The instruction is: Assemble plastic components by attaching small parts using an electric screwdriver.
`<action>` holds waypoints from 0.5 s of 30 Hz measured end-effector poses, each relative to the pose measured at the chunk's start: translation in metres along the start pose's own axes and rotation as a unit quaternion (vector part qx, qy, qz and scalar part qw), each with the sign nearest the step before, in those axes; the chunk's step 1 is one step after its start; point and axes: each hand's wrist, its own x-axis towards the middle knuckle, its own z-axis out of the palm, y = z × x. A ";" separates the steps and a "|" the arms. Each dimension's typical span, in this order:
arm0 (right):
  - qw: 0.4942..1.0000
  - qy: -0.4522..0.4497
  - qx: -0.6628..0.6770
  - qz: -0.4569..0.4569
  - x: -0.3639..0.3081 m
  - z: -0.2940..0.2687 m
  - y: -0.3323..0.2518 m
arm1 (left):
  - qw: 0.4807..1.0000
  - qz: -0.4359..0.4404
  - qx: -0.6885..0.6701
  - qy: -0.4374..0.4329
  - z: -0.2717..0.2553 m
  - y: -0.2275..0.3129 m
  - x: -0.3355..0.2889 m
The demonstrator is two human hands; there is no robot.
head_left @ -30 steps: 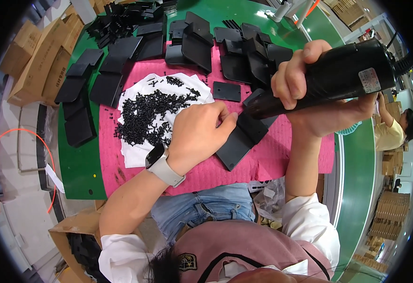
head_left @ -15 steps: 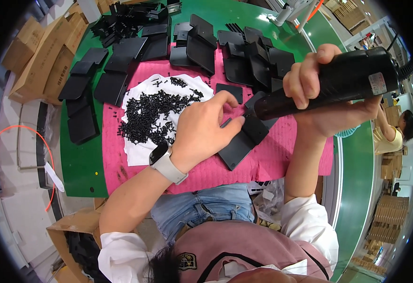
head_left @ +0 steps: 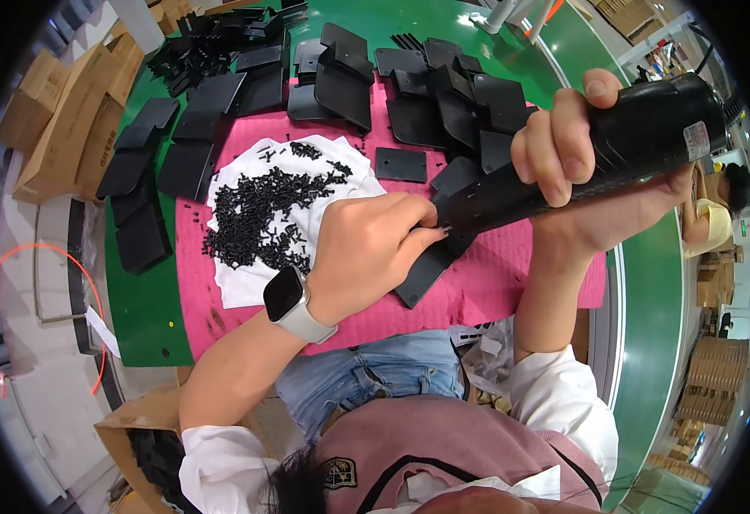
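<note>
A green workbench with a pink mat lies below me. My right hand is clenched around a black power screwdriver, tip slanting down-left. My left hand pinches at that tip, over a black plate beside loose screws.

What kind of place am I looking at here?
Most likely a factory assembly station. The right hand grips a black electric screwdriver, a heap of small black screws lies on a white cloth, and many identical black plates are spread over a green bench.
</note>
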 end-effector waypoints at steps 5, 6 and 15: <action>1.000 0.014 0.003 -0.003 -0.002 -0.001 -0.003 | 0.999 0.041 0.006 0.012 0.002 -0.003 0.000; 1.000 0.010 0.009 -0.004 -0.002 -0.002 -0.003 | 0.999 0.048 0.017 0.005 0.000 -0.003 0.000; 0.994 -0.004 -0.051 -0.101 -0.015 -0.020 -0.051 | 0.989 0.039 0.049 -0.137 -0.019 -0.008 0.024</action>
